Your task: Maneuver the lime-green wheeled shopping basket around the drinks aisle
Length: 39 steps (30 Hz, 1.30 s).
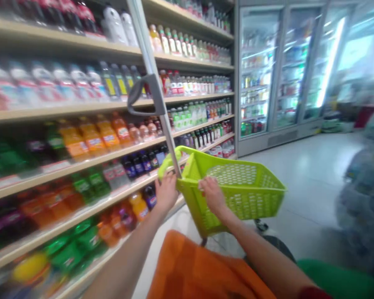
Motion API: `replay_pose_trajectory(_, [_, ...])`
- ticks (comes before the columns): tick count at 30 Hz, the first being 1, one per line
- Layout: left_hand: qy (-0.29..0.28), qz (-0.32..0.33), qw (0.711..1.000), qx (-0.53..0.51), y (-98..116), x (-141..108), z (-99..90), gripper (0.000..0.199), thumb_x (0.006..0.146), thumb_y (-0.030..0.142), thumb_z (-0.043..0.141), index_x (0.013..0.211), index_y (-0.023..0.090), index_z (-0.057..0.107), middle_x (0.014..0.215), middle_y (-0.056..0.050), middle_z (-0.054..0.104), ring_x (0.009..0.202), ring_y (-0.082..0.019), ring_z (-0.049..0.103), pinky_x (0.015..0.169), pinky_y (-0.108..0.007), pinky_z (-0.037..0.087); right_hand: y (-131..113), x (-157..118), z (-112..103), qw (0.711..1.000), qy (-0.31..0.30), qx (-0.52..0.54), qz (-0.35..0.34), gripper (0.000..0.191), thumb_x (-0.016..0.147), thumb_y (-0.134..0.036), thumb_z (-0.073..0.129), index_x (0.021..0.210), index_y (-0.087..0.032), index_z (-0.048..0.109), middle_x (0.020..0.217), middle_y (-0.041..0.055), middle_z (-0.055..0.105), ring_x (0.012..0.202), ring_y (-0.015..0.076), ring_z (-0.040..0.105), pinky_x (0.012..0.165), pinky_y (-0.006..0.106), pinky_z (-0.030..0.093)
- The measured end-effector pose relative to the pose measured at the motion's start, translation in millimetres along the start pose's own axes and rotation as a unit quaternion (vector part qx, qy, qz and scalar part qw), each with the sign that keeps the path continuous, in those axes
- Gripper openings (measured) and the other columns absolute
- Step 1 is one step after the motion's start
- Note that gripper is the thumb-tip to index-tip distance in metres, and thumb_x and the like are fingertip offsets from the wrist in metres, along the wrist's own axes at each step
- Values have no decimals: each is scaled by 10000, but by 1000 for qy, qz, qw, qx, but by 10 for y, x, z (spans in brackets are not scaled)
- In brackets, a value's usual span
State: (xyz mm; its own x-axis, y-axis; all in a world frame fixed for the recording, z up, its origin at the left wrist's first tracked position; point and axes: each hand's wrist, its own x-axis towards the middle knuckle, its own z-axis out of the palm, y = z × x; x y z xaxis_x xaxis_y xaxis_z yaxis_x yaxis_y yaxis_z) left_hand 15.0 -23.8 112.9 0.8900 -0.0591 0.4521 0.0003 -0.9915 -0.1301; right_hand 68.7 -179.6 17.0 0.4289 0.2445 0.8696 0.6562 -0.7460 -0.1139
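A lime-green shopping basket cart [255,197] stands on the floor before me, its sides pierced with holes. A metal pole [168,128] with a grey loop handle [146,97] rises from its near left corner. At the foot of this pole my left hand [167,192] has its fingers closed around the green rim. My right hand [213,194] is closed at the near rim, a small whitish bit showing by its fingertips, too blurred to name. No goods show in the visible part of the basket.
Shelves [65,110] of bottled drinks line the left side, close to the cart. Glass-door fridges [262,79] stand at the back. Wrapped goods [364,191] are piled at the right. Orange fabric [199,270] lies below my arms.
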Motion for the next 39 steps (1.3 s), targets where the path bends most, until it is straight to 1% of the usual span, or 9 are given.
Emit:
replay_pose_trajectory(4, [60,11,998,20,-123,-26,153,561,754,138,366,1313,158,408,1418,-90,375,1351,-242,216,1074,-586,125,365,-212,-134,998,-4,-44,39,357,841,-99,417,1145,-181,585,1204,102,568,1192,231,429,1015,424,354])
replay_pose_trajectory(10, [75,-4,997,17,-141,-37,224,544,774,186,376,1314,134,413,1426,-111,355,1355,-263,200,1077,-595,92,1276,-733,-735,975,-15,-161,152,374,798,-39,376,1032,-174,635,1155,114,590,1170,245,437,990,452,354])
replay_pose_trajectory(12, [76,-12,997,13,-126,-22,248,547,774,188,377,1316,131,410,1428,-109,353,1356,-263,197,1077,-593,97,1342,-749,-769,971,-1,-165,172,342,801,-53,384,995,-172,639,1128,120,597,1154,247,446,979,457,361])
replay_pose_trajectory(15, [72,-22,997,9,-71,-27,244,553,767,184,382,1319,145,410,1427,-100,357,1354,-264,198,1071,-597,112,1016,-584,-494,985,25,-106,134,338,815,-67,373,996,-177,636,1111,112,601,1147,238,460,985,460,367])
replay_pose_trajectory(21, [57,-6,998,-10,44,-82,76,498,799,205,376,1293,206,445,1383,-78,430,1335,-249,259,1079,-569,143,-127,237,-42,990,120,74,8,357,866,-145,360,1149,-184,575,1167,127,579,1168,229,479,987,436,418])
replay_pose_trajectory(26, [66,-29,997,-38,-42,-10,-62,580,783,247,418,1351,157,341,1448,-89,319,1347,-249,231,1084,-582,115,-549,1646,-580,972,196,32,-125,492,881,-130,342,1355,-259,359,1344,51,451,1345,219,240,1096,500,256])
replay_pose_trajectory(30, [14,-11,998,-53,-119,4,-49,624,750,283,458,1349,156,340,1465,-79,281,1358,-263,199,1080,-595,100,-501,2418,-892,962,140,-70,-223,445,889,-127,356,1314,-244,422,1349,33,451,1365,217,177,1122,515,156])
replay_pose_trajectory(33, [22,9,998,-64,-138,-45,-12,630,745,274,451,1354,159,335,1463,-79,286,1357,-248,204,1093,-574,62,-332,2240,-816,952,54,-96,-286,353,886,-120,369,1184,-175,551,1315,88,491,1344,228,239,1103,498,217])
replay_pose_trajectory(39, [37,15,995,-91,-122,-92,11,663,711,245,472,1354,148,342,1456,-87,301,1356,-240,206,1100,-551,70,-83,1100,-431,920,-59,-103,-373,319,850,-104,424,1128,-116,580,1252,134,545,1278,254,364,1017,489,366])
